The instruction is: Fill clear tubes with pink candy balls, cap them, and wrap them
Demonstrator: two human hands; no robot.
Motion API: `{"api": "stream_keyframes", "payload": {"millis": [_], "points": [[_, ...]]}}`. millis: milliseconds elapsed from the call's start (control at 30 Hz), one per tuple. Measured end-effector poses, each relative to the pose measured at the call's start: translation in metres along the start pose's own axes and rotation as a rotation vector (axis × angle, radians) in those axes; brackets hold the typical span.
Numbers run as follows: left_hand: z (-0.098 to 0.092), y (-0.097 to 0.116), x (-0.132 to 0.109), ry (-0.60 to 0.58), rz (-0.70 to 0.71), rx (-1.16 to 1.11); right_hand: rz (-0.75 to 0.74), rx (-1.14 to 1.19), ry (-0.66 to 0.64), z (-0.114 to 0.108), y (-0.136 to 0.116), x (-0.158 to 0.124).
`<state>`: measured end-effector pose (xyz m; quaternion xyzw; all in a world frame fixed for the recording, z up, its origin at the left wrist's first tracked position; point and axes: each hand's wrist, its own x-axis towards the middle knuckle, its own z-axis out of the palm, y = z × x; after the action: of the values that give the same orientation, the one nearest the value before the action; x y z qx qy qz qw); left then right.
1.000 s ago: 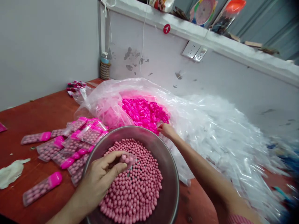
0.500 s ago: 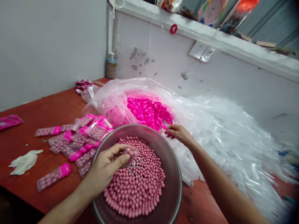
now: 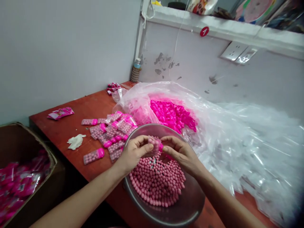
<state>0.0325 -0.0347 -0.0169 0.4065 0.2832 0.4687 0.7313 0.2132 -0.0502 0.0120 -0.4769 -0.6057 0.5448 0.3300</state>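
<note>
At the near left, a cardboard box holds glossy pink packets. A metal bowl of pink beads stands before the person. Above the bowl, the left hand has its grip closed around a bead-filled clear container; the right hand pinches a pink cap against the container's end, and whether it is fully seated cannot be told. Left of the bowl, capped containers lie heaped on the red desk, near a crumpled white scrap. Beyond the bowl, an open plastic bag holds loose pink caps, with a heap of clear plastic pieces to its right. Farther back, a bottle in a woven holder stands in the corner, and wall sockets sit beneath a white shelf.
</note>
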Motion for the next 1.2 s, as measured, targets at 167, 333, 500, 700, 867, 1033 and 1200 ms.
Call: {"api": "stream_keyframes", "payload": {"millis": [167, 333, 500, 700, 867, 1033, 1200], "points": [[-0.003, -0.003, -0.001, -0.044, 0.077, 0.199, -0.142, -0.435, 0.017, -0.003, -0.003, 0.002], [-0.004, -0.002, -0.004, -0.017, 0.189, 0.460, -0.334, -0.838, 0.134, -0.018, -0.018, -0.001], [0.004, 0.007, -0.009, -0.045, 0.286, 0.721, -0.482, -0.809, 0.192, -0.008, -0.023, -0.004], [0.004, 0.008, -0.016, 0.006, 0.357, 0.780, -0.529, -0.863, 0.090, 0.004, -0.018, -0.004], [0.001, 0.001, -0.020, -0.005, 0.427, 0.885, -0.615, -0.946, 0.035, 0.006, -0.014, -0.008], [-0.001, -0.002, -0.022, -0.038, 0.519, 1.006, -0.650, -1.107, 0.002, 0.006, -0.017, -0.007], [0.002, 0.002, -0.014, 0.023, 0.324, 0.699, -0.500, -0.754, 0.038, -0.001, -0.019, -0.004]]}}
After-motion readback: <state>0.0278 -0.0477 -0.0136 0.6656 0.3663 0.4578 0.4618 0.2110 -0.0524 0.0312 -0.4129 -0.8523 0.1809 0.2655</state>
